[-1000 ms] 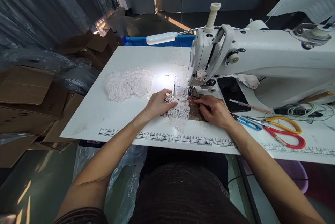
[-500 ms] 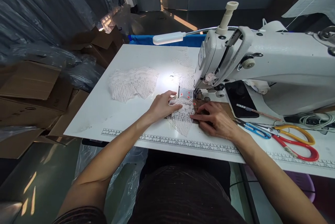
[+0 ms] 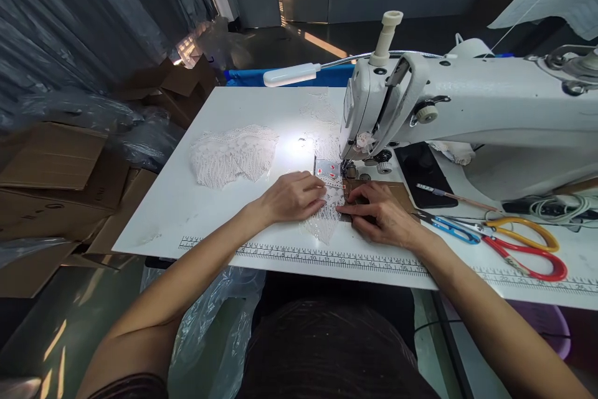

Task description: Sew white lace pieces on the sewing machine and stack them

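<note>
A lace piece (image 3: 322, 228) lies just in front of the sewing machine (image 3: 374, 100). The left hand (image 3: 292, 198) rests on it, fingers together, grip unclear; the right hand (image 3: 384, 212), fingers slightly parted, touches its edge.

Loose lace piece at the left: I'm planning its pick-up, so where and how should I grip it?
I'd probably pinch the loose lace piece by its right end, coming from the right: it lies flat on the table, and that end is nearest the left hand.
</note>
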Tool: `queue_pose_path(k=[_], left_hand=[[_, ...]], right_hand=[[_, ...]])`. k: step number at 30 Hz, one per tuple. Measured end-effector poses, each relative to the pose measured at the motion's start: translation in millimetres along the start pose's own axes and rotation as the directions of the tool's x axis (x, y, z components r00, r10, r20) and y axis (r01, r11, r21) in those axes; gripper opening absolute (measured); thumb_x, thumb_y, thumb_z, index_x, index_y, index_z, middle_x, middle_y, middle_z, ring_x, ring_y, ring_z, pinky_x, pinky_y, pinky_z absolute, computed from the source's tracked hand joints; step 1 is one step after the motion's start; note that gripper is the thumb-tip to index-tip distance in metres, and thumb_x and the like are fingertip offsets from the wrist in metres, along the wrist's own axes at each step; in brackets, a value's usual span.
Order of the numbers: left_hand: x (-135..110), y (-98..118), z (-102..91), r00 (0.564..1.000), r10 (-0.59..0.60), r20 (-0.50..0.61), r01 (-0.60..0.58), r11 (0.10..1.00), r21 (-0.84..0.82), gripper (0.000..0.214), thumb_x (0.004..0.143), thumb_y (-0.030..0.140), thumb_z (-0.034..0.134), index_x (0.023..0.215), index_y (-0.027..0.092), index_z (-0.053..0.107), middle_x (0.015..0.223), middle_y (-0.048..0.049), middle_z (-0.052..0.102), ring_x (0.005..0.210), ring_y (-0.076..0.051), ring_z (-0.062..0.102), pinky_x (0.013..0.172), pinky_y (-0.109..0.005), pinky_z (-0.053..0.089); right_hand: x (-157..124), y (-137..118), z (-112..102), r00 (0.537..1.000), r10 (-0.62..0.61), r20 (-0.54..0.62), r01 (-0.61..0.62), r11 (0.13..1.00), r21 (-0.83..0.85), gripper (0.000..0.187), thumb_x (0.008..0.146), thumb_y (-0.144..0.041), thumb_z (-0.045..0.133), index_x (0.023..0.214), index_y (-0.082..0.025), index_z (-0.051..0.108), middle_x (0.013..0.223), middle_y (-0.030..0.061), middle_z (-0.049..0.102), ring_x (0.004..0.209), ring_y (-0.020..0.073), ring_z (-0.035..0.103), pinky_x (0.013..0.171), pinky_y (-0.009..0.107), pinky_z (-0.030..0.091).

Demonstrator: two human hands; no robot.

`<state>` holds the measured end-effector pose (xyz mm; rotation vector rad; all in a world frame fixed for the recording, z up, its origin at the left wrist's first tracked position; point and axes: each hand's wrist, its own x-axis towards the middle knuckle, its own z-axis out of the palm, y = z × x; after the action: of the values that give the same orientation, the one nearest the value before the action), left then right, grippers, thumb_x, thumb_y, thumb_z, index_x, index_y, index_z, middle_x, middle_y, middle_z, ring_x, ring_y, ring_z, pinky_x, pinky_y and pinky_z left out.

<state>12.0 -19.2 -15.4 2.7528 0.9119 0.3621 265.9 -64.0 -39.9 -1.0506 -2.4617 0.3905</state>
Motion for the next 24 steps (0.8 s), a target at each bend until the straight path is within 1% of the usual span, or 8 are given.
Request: queue_pose_path(k=[3, 5, 7, 11, 14, 18, 22, 24], left_hand=[[0.2, -13.0, 0.1, 0.99, -0.102, -0.095, 0.092, 0.99, -0.103, 0.026, 0.098, 0.033, 0.051, 0.11, 0.017, 0.068, 0.117, -0.0135, 0.068, 0.105, -0.024, 0.065, 0.092, -0.043, 0.053], [1.1, -19.2, 2.7, 0.974, -0.178, -0.138, 0.153, 0.973, -0.17, 0.025, 0.098, 0.032, 0.052, 0.112, 0.016, 0.067, 0.118, -0.0125, 0.067, 0.102, -0.021, 0.066, 0.087, -0.038, 0.055], [1.9, -21.6, 6.8, 0.96, -0.225, -0.167, 0.191, 0.961, -0.198, 0.021, 0.097, 0.031, 0.056, 0.107, 0.017, 0.069, 0.113, -0.0101, 0.069, 0.096, -0.019, 0.066, 0.081, -0.035, 0.056], [0.3, -16.0, 12.5, 0.923, -0.308, -0.232, 0.263, 0.942, -0.208, 0.013, 0.092, 0.029, 0.065, 0.089, 0.018, 0.071, 0.104, -0.0051, 0.072, 0.089, -0.018, 0.067, 0.073, -0.032, 0.053], [-2.5, -9.3, 11.9, 0.899, -0.368, -0.238, 0.319, 0.921, -0.221, 0.014, 0.093, 0.028, 0.064, 0.085, 0.02, 0.072, 0.101, -0.002, 0.073, 0.085, -0.017, 0.067, 0.073, -0.033, 0.05], [-3.1, -6.0, 10.7, 0.888, -0.391, -0.241, 0.348, 0.916, -0.202, 0.015, 0.094, 0.029, 0.064, 0.084, 0.022, 0.073, 0.101, -0.0008, 0.073, 0.086, -0.018, 0.067, 0.082, -0.039, 0.046], [-2.7, -6.1, 13.0, 0.897, -0.369, -0.244, 0.335, 0.927, -0.17, 0.017, 0.095, 0.029, 0.062, 0.083, 0.021, 0.071, 0.098, -0.001, 0.073, 0.088, -0.018, 0.066, 0.084, -0.04, 0.044], [-2.8, -5.8, 14.2, 0.894, -0.36, -0.268, 0.331, 0.932, -0.147, 0.019, 0.096, 0.03, 0.06, 0.084, 0.019, 0.07, 0.1, -0.0023, 0.072, 0.09, -0.019, 0.065, 0.085, -0.041, 0.044]], right_hand=[[-0.4, 0.1, -0.7, 1.0, 0.006, 0.01, -0.006, 1.0, 0.0, 0.039, 0.086, -0.018, 0.056, 0.117, -0.034, 0.074, 0.109, 0.0087, 0.064, 0.105, 0.0259, 0.056, 0.092, 0.049, 0.043], [-0.6, 0.4, -1.6, 1.0, 0.007, 0.019, -0.007, 1.0, 0.001, 0.039, 0.087, -0.018, 0.056, 0.118, -0.034, 0.073, 0.11, 0.0088, 0.064, 0.107, 0.0262, 0.055, 0.092, 0.049, 0.043], [-0.7, 0.6, -2.6, 1.0, 0.006, 0.029, -0.006, 1.0, 0.009, 0.039, 0.087, -0.018, 0.056, 0.118, -0.034, 0.073, 0.11, 0.009, 0.064, 0.107, 0.0264, 0.055, 0.093, 0.049, 0.042], [-0.2, 1.2, -4.0, 0.999, 0.007, 0.04, -0.008, 0.999, 0.037, 0.038, 0.086, -0.017, 0.057, 0.117, -0.033, 0.074, 0.111, 0.0088, 0.064, 0.108, 0.0263, 0.055, 0.095, 0.05, 0.041], [0.3, 2.5, -3.7, 0.999, 0.002, 0.037, -0.004, 0.999, 0.045, 0.038, 0.086, -0.017, 0.057, 0.116, -0.032, 0.075, 0.111, 0.0089, 0.064, 0.107, 0.0266, 0.055, 0.096, 0.051, 0.041], [0.5, 3.8, -2.5, 1.0, -0.008, 0.027, 0.006, 0.999, 0.042, 0.037, 0.085, -0.017, 0.058, 0.114, -0.031, 0.075, 0.109, 0.0092, 0.064, 0.105, 0.0268, 0.055, 0.095, 0.052, 0.041], [0.5, 3.1, -2.4, 1.0, -0.014, 0.019, 0.013, 0.999, 0.034, 0.037, 0.084, -0.017, 0.058, 0.113, -0.03, 0.076, 0.108, 0.0095, 0.064, 0.104, 0.0266, 0.055, 0.094, 0.051, 0.042], [0.7, 2.6, -2.5, 1.0, -0.013, 0.014, 0.013, 0.999, 0.033, 0.037, 0.084, -0.017, 0.057, 0.113, -0.03, 0.076, 0.108, 0.0095, 0.064, 0.104, 0.0266, 0.055, 0.093, 0.051, 0.042]])
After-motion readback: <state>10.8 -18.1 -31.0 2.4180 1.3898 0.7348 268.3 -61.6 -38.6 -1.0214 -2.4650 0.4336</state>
